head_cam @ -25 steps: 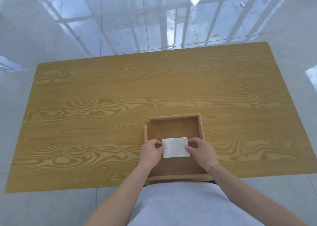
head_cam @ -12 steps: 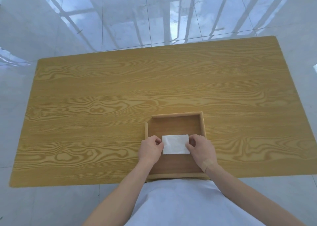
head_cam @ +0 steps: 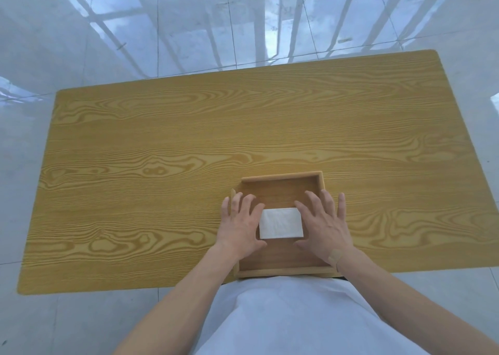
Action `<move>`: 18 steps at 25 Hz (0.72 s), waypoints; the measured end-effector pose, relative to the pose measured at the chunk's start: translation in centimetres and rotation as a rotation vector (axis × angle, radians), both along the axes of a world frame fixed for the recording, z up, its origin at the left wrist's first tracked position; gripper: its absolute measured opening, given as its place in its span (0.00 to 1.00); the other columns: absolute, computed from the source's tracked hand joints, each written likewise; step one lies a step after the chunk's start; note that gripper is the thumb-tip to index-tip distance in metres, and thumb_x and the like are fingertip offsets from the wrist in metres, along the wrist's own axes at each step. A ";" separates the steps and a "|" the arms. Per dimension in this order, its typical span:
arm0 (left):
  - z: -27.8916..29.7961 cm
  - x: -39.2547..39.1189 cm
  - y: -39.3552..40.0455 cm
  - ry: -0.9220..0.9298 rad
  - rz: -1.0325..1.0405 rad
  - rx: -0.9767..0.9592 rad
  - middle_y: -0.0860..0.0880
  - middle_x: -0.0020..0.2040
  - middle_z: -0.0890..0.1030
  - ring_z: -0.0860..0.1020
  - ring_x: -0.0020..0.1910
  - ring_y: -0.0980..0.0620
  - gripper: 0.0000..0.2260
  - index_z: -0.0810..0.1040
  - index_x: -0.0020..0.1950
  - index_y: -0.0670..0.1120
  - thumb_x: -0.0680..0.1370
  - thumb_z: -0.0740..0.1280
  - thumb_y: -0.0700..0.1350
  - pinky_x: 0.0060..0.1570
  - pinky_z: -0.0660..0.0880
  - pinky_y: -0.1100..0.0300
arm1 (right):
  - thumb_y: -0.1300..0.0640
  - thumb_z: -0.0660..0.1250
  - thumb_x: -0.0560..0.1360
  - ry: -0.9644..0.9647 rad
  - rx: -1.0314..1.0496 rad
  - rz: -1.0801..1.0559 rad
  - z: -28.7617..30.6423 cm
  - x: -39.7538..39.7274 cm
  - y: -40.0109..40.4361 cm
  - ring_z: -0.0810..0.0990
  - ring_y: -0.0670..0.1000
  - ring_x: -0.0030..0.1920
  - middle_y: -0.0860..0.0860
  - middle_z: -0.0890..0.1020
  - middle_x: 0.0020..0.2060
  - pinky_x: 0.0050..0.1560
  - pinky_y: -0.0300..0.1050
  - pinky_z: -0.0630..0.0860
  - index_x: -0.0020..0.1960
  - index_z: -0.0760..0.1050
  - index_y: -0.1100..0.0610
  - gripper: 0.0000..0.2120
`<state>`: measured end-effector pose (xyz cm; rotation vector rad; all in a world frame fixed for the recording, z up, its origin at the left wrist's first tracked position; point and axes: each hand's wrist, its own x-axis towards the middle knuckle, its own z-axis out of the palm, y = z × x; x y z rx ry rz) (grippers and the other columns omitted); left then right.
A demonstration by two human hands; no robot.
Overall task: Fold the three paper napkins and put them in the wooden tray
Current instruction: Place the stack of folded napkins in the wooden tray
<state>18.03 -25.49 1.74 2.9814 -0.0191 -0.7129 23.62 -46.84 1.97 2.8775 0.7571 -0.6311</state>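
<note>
Released since half a second ago — left hand point(head_cam: 240, 223) and right hand point(head_cam: 325, 223) now flat, fingers spread, holding nothing. Folded napkin point(head_cam: 280, 223) lying in wooden tray point(head_cam: 280, 175) — placement looks done.

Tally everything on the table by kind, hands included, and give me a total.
Wooden tray: 1
Folded white napkin stack, lying in the tray; how many napkins it holds cannot be told: 1
Hands, the left hand and the right hand, both spread open beside the stack: 2
Total: 4
</note>
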 end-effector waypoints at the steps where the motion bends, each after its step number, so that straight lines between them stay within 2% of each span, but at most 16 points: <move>1: -0.2 0.0 -0.1 0.004 -0.002 0.014 0.48 0.74 0.54 0.45 0.76 0.40 0.40 0.58 0.74 0.54 0.68 0.71 0.66 0.74 0.38 0.39 | 0.33 0.73 0.64 0.011 -0.007 0.002 -0.2 0.0 -0.1 0.43 0.63 0.77 0.53 0.55 0.77 0.72 0.69 0.29 0.75 0.58 0.45 0.46; 5: -0.7 -0.2 0.1 -0.027 0.023 0.014 0.47 0.74 0.57 0.46 0.75 0.41 0.35 0.62 0.71 0.53 0.69 0.71 0.62 0.74 0.41 0.40 | 0.35 0.73 0.65 -0.002 0.029 -0.009 -0.5 0.1 -0.2 0.47 0.64 0.78 0.54 0.60 0.76 0.74 0.71 0.38 0.72 0.66 0.45 0.39; 8: -0.6 -0.3 0.2 -0.051 0.018 0.013 0.47 0.73 0.59 0.49 0.76 0.41 0.33 0.65 0.70 0.53 0.69 0.70 0.62 0.75 0.43 0.40 | 0.35 0.74 0.64 -0.025 0.039 0.004 -0.6 0.2 -0.2 0.48 0.65 0.78 0.54 0.61 0.76 0.74 0.72 0.39 0.70 0.68 0.45 0.38; 12: -0.4 -0.3 0.2 -0.042 -0.003 0.026 0.47 0.73 0.60 0.50 0.76 0.41 0.32 0.65 0.69 0.53 0.69 0.70 0.62 0.73 0.39 0.38 | 0.34 0.73 0.64 -0.023 0.025 0.013 -0.6 0.2 -0.5 0.47 0.65 0.77 0.54 0.60 0.76 0.74 0.71 0.37 0.70 0.67 0.43 0.38; 18: -0.3 -1.0 -0.2 -0.049 -0.023 0.040 0.47 0.73 0.60 0.51 0.76 0.41 0.33 0.65 0.69 0.53 0.69 0.70 0.63 0.73 0.40 0.38 | 0.36 0.76 0.61 -0.033 0.056 0.007 -0.6 -0.4 -0.9 0.50 0.66 0.76 0.55 0.65 0.75 0.74 0.73 0.43 0.67 0.71 0.45 0.37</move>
